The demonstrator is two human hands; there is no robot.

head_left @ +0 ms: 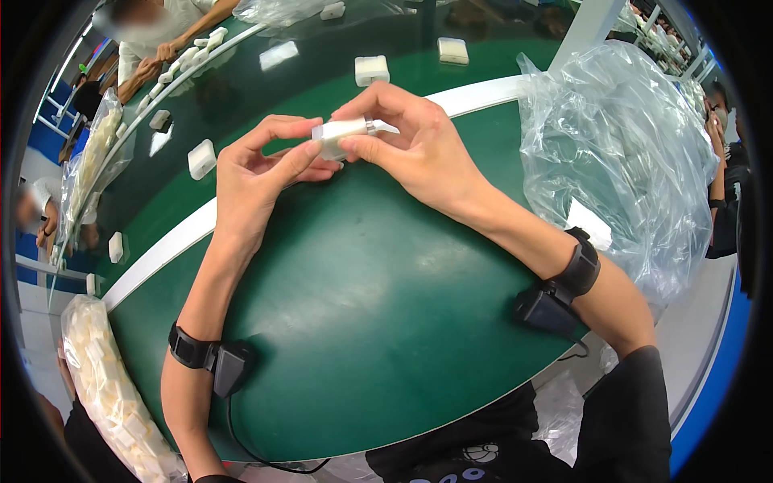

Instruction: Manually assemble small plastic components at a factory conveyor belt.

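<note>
Up near the white rail, both hands meet at a small white block-shaped piece [345, 129] with see-through or greyish ends; its exact kind is not plain. My left hand [262, 165] pinches its left end between thumb and fingers. My right hand [419, 143] grips its right end, where a small white flap sticks out between thumb and forefinger. Beyond the hands, similar white blocks [371, 70] lie apart on the dark green belt [322, 88]. Another block [202, 158] rests left of my left hand.
Below my hands spreads a green tabletop [378, 322], bordered by a curved white rail [161, 256]. A large clear plastic bag [620, 153] bulges on the right. At lower left stands a bag full of white pieces [117, 386]. Across the belt, another person's hands [153, 66] work near more blocks.
</note>
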